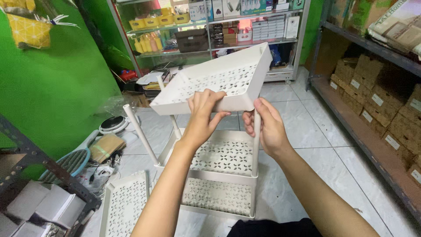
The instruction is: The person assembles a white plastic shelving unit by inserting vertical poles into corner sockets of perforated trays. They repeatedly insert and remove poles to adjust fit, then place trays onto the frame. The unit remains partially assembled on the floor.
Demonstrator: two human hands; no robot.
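A white perforated tray (pixel 219 81) is held up, tilted, above a partly built white plastic rack (pixel 219 175) that stands on the tiled floor (pixel 315 131). The tray's near long edge faces the person and dips toward its left corner, while the far right corner rides highest.

The left hand (pixel 202 115) grips that near edge about midway along it, fingers curled over the rim and thumb against the outer wall, so the tray's body lies above and beyond the hand. The right hand (pixel 265 127) sits just under the tray's near right corner, its fingers wrapped around the top of a white upright post (pixel 256 149) that rises from the rack's near right corner; the corner of the tray meets or nearly meets the post top there, and I cannot tell whether it is seated.

Another white post (pixel 139 131) leans up from the rack's left side, its top free and well left of the tray. The rack already carries two perforated shelves, one above the other. A further perforated tray (pixel 125 204) lies flat on the floor just beside the rack's left edge.
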